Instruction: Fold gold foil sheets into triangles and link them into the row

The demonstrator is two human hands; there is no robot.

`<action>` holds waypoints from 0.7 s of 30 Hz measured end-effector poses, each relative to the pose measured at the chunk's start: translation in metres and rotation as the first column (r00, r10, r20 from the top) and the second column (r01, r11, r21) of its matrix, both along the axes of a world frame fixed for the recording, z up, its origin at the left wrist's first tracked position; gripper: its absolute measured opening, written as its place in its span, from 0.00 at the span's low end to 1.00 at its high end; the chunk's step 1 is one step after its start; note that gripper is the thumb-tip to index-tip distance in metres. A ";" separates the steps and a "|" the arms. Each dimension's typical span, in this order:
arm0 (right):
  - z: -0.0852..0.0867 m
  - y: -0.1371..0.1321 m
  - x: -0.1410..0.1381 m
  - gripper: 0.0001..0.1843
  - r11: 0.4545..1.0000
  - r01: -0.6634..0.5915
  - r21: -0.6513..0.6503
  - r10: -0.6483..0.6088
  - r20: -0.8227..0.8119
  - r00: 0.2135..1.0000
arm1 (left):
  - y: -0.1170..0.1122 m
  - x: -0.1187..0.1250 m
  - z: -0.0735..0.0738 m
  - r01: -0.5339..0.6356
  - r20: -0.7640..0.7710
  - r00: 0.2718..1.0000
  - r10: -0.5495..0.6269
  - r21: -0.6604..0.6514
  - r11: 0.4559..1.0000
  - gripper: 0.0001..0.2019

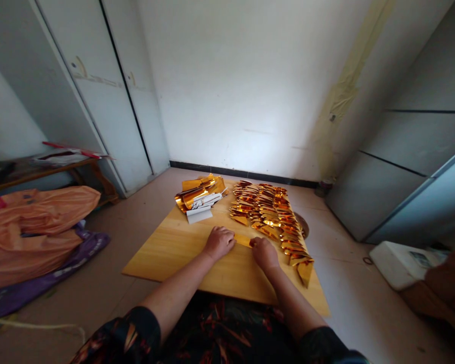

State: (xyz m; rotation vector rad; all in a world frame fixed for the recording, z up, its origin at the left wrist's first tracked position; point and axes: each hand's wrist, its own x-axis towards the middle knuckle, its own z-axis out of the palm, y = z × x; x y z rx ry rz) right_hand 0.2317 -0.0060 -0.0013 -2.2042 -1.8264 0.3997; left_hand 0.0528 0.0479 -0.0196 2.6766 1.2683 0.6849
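Plain white wall (pixel 242 91) fills the back of the room, with a grey wardrobe (pixel 94 101) at its left, a grey cabinet or appliance (pixel 413 131) at its right and a pale floor (pixel 345 293) below. On the floor side, a wooden board (pixel 167 253) stands before the person, orange plastic (pixel 41 227) lies well off its left edge and a white box (pixel 398 263) well off its right. Rows of folded gold pieces (pixel 267 202) run from the board's far edge down its right edge toward the near right corner, overlapping closely. Loose gold sheets (pixel 197 191) lie curled at the far left corner, with white paper (pixel 200 214) at their near side. Between these groups and the near edge are both hands: the left hand (pixel 220 241) has its fingers curled down and closed on one end of a gold strip (pixel 244 239), and the right hand (pixel 264 253), in a loose fist, is closed on the other end; how hard they press cannot be told. That strip lies flat across the middle of the board. Judging by its shine and thinness, it should be very light, limp, slick and easily creased or torn, so it is best taken lightly by its ends, fingertips flat against the edges.
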 end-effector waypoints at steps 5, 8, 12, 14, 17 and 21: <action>0.003 -0.002 -0.001 0.14 0.999 -0.012 0.040 0.013 -0.020 1.000 | 0.006 0.002 -0.008 -0.041 0.091 0.995 0.047 -0.060 0.997 0.04; 0.001 0.000 -0.003 0.17 0.997 -0.007 0.074 0.006 0.006 1.000 | 0.010 0.001 -0.013 -0.026 0.170 0.985 0.039 -0.076 0.997 0.03; -0.002 0.000 -0.006 0.15 0.997 -0.029 0.068 0.025 0.050 0.998 | 0.016 -0.001 -0.019 -0.006 0.248 0.969 0.025 -0.078 0.997 0.13; -0.004 -0.001 -0.006 0.13 0.994 -0.032 0.106 0.026 0.058 0.998 | 0.018 -0.002 -0.020 -0.002 0.254 0.967 0.023 -0.084 0.996 0.17; -0.006 -0.002 -0.007 0.09 0.978 -0.064 0.200 0.047 0.088 0.995 | 0.017 -0.003 -0.021 -0.004 0.272 0.962 0.018 -0.049 0.999 0.16; -0.009 -0.003 -0.008 0.08 0.942 -0.136 0.306 0.093 0.151 0.984 | 0.009 -0.003 -0.016 -0.011 0.297 0.955 -0.001 0.039 0.999 0.11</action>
